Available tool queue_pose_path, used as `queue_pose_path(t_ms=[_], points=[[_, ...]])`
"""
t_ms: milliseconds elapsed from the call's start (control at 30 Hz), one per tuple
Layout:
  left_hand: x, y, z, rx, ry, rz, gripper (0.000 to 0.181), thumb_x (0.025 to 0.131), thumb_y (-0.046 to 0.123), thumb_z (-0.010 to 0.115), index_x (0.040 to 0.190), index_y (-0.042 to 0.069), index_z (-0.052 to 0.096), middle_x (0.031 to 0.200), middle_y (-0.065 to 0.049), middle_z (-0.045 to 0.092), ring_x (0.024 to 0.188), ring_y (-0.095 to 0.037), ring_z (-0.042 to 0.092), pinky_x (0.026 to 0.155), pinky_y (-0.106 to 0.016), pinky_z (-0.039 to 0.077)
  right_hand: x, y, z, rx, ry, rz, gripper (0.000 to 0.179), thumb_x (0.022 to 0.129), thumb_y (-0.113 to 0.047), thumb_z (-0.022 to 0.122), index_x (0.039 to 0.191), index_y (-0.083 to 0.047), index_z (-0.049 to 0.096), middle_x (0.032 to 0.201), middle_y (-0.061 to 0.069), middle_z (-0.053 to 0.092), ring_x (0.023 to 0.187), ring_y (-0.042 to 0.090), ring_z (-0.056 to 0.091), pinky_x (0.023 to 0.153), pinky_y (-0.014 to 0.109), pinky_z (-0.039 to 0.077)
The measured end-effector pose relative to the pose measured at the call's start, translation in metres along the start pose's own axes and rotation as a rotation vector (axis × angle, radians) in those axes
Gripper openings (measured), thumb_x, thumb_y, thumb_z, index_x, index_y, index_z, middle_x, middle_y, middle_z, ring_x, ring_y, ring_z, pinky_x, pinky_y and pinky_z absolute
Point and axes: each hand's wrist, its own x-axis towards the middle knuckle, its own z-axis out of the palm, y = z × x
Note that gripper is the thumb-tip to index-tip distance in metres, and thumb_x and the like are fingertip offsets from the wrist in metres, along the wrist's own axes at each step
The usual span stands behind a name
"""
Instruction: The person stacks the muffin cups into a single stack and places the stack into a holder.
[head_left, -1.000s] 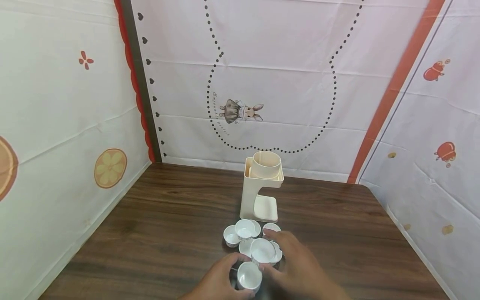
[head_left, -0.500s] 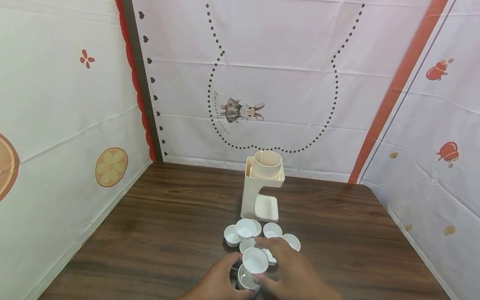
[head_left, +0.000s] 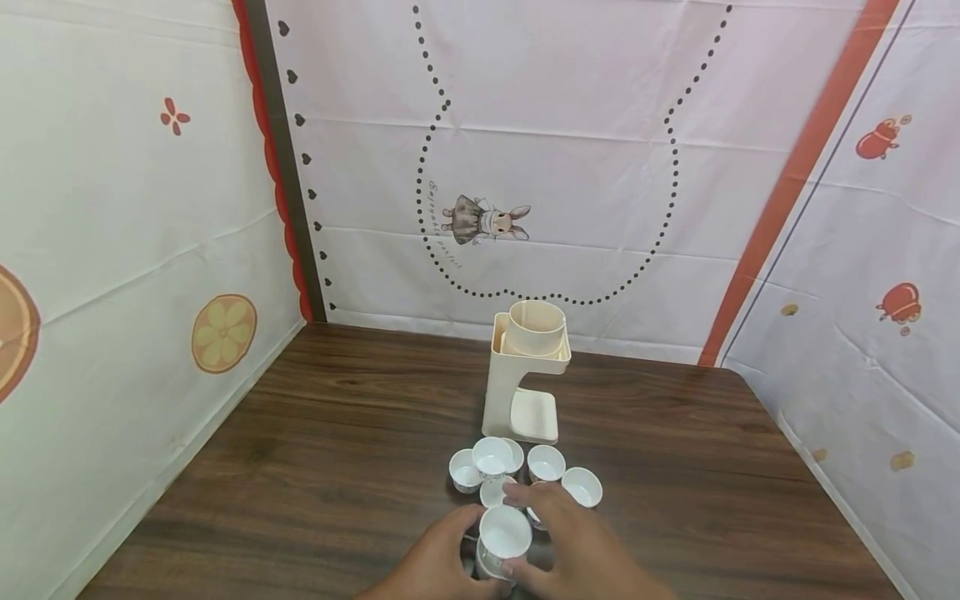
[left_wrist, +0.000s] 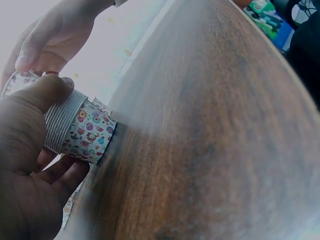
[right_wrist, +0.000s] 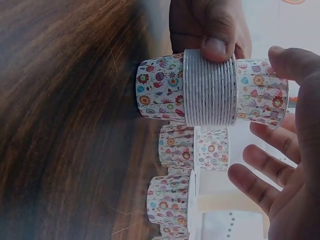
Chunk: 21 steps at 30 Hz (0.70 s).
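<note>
My left hand (head_left: 435, 557) grips a nested stack of paper baking cups (right_wrist: 210, 90), thumb on the layered rims, as the right wrist view shows. The stack stands on the table near the front. Their outsides carry a colourful flower print; the insides are white. My right hand (head_left: 577, 546) pinches a single baking cup (head_left: 506, 532) between thumb and forefinger, its other fingers spread. In the right wrist view that cup's base sits in the mouth of the stack. From the head view the cup hides most of the stack.
Several loose baking cups (head_left: 546, 462) stand just beyond my hands, one cup (head_left: 493, 457) raised on others at the left. Behind them is a cream stand (head_left: 497, 400) with a round holder (head_left: 536, 329) on top. Printed cloth walls (head_left: 600, 192) enclose the wooden table (head_left: 360, 400).
My right hand has brought its baking cup left and toward me, from over the loose cups to the top of the stack. The left hand has kept its grip in place.
</note>
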Motion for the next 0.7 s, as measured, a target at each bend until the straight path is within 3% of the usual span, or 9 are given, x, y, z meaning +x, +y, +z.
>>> queue_pose_path(t_ms=[333,567,700], points=[[-0.0002,-0.0039,0.0022,-0.038,0.013,0.07,0.055,0.073,0.03,0.093,0.119,0.022,0.064,0.102,0.017,0.064,0.092,-0.004,0.06,0.084,-0.029,0.05,0.0002,0.0031,0.0007,-0.008,-0.016,-0.032,0.077,0.083,-0.047,0.084,0.15,-0.03,0.048,0.133,-0.014,0.056,0.115,0.007,0.059,0.09,0.038,0.055],[-0.0002,-0.0021,0.001,-0.039,0.001,0.063,0.056,0.072,0.028,0.093,0.119,0.022,0.064,0.102,0.018,0.063,0.092,-0.003,0.06,0.084,-0.029,0.05,-0.001,0.005,0.0002,-0.011,-0.024,-0.01,0.076,0.084,-0.048,0.082,0.149,-0.026,0.05,0.133,-0.015,0.055,0.115,0.008,0.059,0.09,0.039,0.055],[0.0004,-0.0005,-0.0003,-0.049,0.005,0.075,0.057,0.071,0.027,0.094,0.119,0.02,0.064,0.102,0.017,0.064,0.093,-0.003,0.06,0.084,-0.029,0.051,-0.0019,0.0081,0.0009,-0.013,-0.016,-0.011,0.079,0.083,-0.048,0.083,0.151,-0.03,0.047,0.134,-0.016,0.055,0.114,0.006,0.059,0.09,0.038,0.055]])
